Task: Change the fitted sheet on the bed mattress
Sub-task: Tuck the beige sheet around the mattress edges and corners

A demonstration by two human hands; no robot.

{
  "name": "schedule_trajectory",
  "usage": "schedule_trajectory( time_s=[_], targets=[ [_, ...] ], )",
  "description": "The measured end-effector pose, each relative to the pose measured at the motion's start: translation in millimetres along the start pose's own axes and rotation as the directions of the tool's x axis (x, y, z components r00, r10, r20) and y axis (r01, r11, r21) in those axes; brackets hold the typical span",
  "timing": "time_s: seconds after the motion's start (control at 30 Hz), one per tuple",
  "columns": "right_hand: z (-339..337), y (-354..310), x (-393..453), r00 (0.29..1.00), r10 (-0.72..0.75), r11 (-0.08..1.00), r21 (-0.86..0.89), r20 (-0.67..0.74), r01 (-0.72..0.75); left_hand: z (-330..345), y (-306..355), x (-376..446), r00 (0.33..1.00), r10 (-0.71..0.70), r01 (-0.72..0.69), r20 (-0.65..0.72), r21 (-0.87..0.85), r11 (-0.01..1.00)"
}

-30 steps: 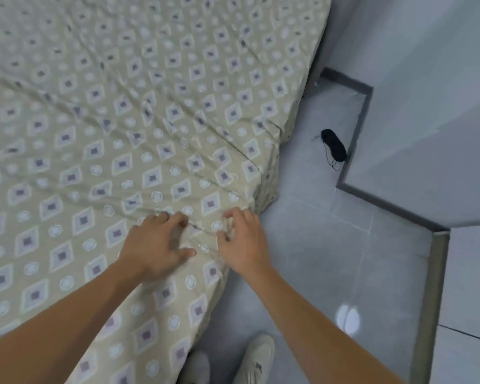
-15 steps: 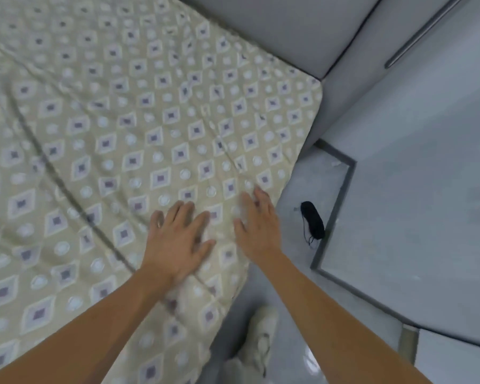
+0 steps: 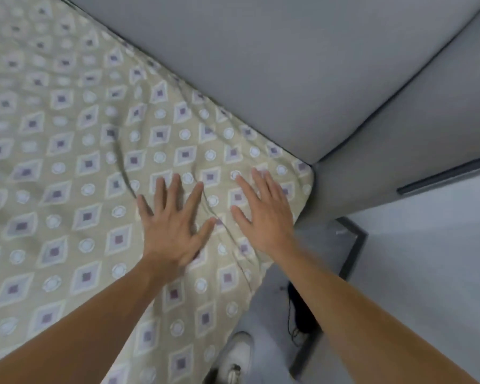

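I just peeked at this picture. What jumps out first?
Two flat hands, the left hand and right hand, press on a beige fitted sheet patterned with diamonds and circles, near the bed's corner. A white shoe stands on the grey floor below.

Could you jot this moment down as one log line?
step: smoothing sheet | left hand: flat on sheet | right hand: flat near corner | wrinkles: some
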State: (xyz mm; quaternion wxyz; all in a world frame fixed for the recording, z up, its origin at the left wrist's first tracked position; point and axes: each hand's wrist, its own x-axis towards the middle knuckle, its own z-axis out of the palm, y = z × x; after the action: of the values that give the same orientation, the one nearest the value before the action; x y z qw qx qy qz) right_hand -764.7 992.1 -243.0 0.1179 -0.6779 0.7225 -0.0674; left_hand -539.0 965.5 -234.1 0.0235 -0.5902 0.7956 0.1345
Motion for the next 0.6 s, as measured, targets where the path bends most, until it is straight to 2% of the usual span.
schedule_trajectory(
  time_s=[0.07,0.13,0.23,0.37,0.47,0.6],
  targets=[
    [-3,9,4,1.000,0.006,0.999,-0.039,-0.002,-0.006,-8,0,17,0.999,0.031,-0.031,-0.024,0.007,0.999],
    [-6,2,7,0.995,0.093,0.994,-0.049,-0.025,-0.094,-16,-5,25,0.997,0.040,-0.042,-0.061,-0.020,0.999],
    [-17,-27,34,0.977,0.195,0.979,-0.039,-0.082,-0.199,-28,-23,45,0.995,-0.030,0.025,-0.097,-0.046,0.999],
    [-18,-41,104,1.000,-0.026,1.000,0.004,-0.015,0.026,-30,-72,70,0.983,-0.159,0.158,-0.088,-0.019,0.987],
    [-9,-21,131,0.999,0.001,0.997,-0.071,-0.042,-0.004,-13,-89,67,0.982,-0.142,0.145,-0.126,0.015,0.989],
    [-7,-21,131,0.997,0.030,0.989,-0.143,-0.065,-0.039,-2,-93,67,0.980,-0.128,0.124,-0.151,-0.036,0.992]
  ],
)
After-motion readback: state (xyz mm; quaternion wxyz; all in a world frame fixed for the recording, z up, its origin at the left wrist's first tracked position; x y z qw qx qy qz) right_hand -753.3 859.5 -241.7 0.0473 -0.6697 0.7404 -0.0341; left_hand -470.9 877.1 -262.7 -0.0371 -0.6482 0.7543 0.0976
